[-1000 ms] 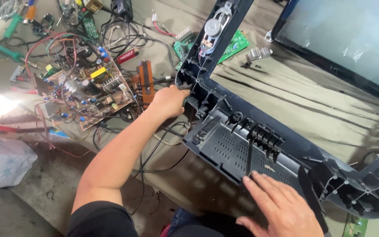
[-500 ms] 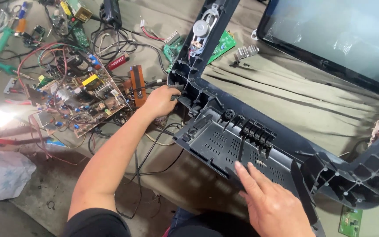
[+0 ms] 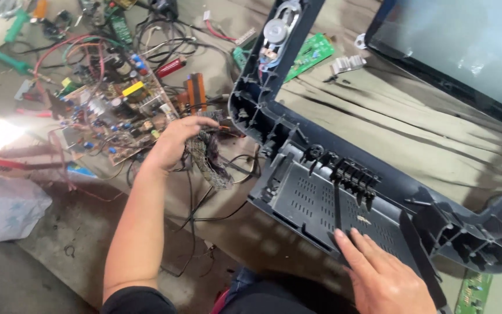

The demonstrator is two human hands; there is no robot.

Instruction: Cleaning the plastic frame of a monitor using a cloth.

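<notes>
Under my right hand (image 3: 387,279) lies the big dark grey plastic television back shell (image 3: 321,192); my palm rests flat, fingers spread, on its vented panel, gripping nothing. Beyond it lies the glass screen in its black frame (image 3: 466,52). Just left of my left hand (image 3: 175,142) sits a brown circuit board (image 3: 117,116) crowded with coloured parts. That hand is curled around a frayed braided grey cable bundle (image 3: 210,163), hanging beside the shell's corner among black wires (image 3: 204,203).
</notes>
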